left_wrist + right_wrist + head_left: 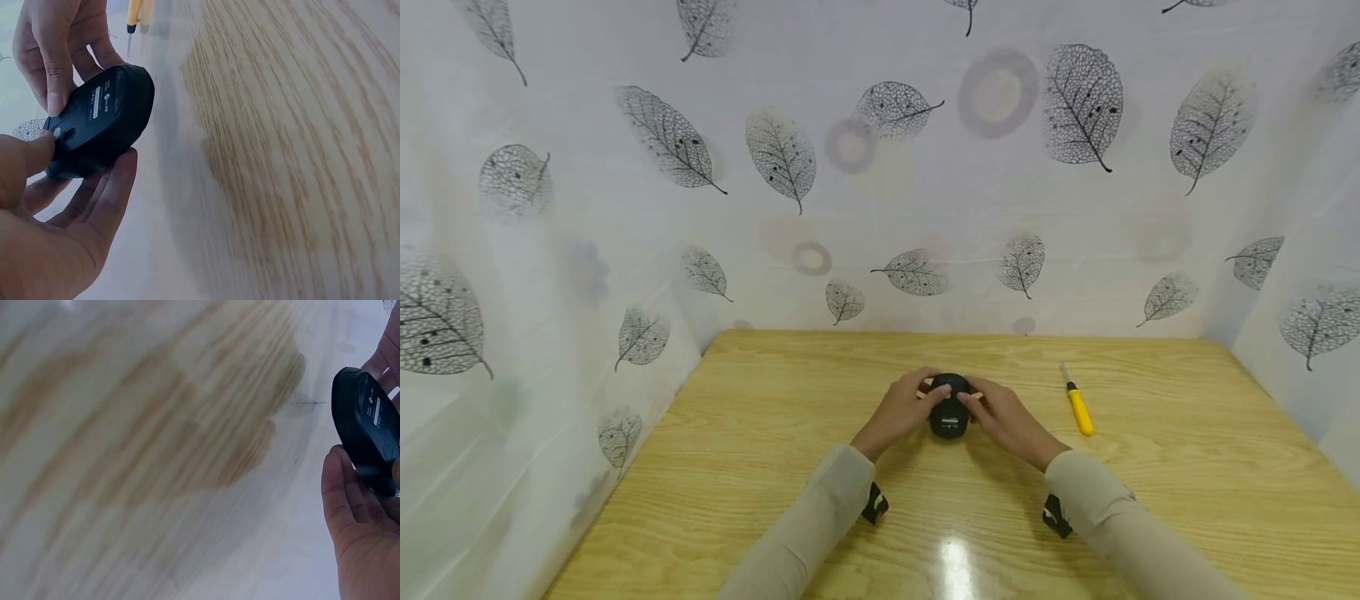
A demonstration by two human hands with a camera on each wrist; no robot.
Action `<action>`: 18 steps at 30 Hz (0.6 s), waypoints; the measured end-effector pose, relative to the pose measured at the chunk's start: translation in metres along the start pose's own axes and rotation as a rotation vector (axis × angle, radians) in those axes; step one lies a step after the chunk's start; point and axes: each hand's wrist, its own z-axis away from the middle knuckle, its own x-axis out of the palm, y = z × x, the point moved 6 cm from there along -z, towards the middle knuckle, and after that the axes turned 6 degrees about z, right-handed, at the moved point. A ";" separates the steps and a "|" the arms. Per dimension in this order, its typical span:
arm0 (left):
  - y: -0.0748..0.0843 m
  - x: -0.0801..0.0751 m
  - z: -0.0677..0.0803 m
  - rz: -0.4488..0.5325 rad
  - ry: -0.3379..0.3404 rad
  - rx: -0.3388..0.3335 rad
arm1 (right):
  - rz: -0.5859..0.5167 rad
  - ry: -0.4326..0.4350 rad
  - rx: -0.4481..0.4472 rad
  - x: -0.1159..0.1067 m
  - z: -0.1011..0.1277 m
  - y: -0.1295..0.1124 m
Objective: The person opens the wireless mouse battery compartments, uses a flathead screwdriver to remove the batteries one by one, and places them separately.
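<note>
A black computer mouse (950,408) is held between both hands above the wooden table, its underside turned up. Its label and sensor opening show on the mouse (103,119) in the left wrist view. My left hand (904,408) grips one side, thumb on the underside and fingers bent around the edge. On the opposite side my right hand (1006,418) grips it too, its thumb also on the underside. In the right wrist view the mouse (362,425) is cut off by the frame's right edge, and so is part of the right hand (365,531).
A screwdriver (1078,408) with a yellow handle lies on the table (760,417), right of the hands, its tip toward the back edge. A white curtain (910,192) with a leaf print hangs behind the table and along both sides.
</note>
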 end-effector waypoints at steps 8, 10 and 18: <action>-0.002 0.002 -0.001 0.034 -0.007 -0.042 | -0.015 -0.004 0.041 0.000 0.000 0.000; -0.002 0.002 -0.001 0.038 -0.003 -0.049 | -0.021 0.000 0.036 0.000 0.001 0.000; -0.007 0.004 -0.003 0.073 0.004 -0.085 | -0.040 0.013 -0.013 -0.001 0.002 -0.007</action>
